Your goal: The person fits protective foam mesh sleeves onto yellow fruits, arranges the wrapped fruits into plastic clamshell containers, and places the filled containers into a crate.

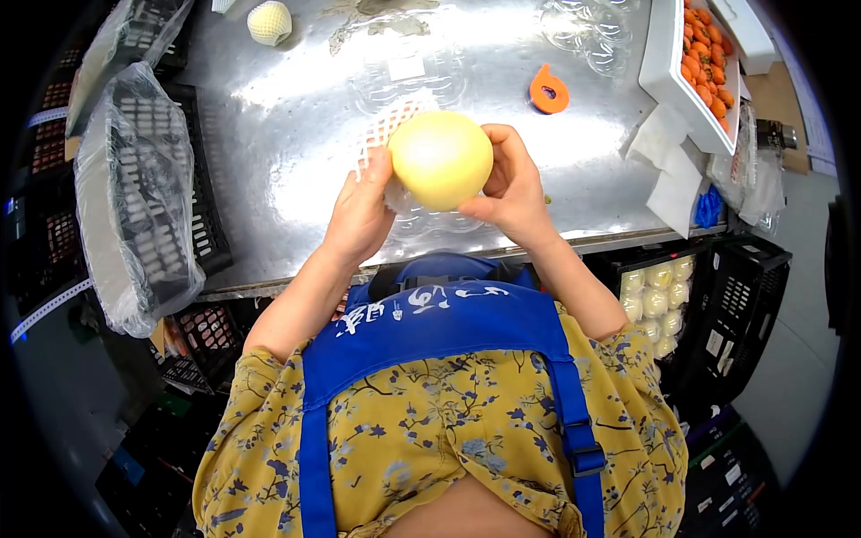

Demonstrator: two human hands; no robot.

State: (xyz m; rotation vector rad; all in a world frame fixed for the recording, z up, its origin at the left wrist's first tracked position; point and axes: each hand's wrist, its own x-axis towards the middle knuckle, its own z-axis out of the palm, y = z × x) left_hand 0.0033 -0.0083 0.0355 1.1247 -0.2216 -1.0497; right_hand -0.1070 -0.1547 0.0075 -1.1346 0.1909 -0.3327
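Note:
A large, smooth, round yellow fruit is held over the metal table between both hands. My left hand grips its left side, thumb pressed against the skin and fingers mostly hidden underneath. Curled around the right side is my right hand, its thumb low on the fruit. A white foam net shows behind and to the left of the fruit, at the left fingers. Clear plastic packaging lies on the table just beyond, and more of it shows below the fruit.
An orange tape dispenser sits right of centre. Another net-wrapped fruit stands at the far left. A white box of small orange fruits is at the right, near white paper. Plastic-covered black crates border the left side.

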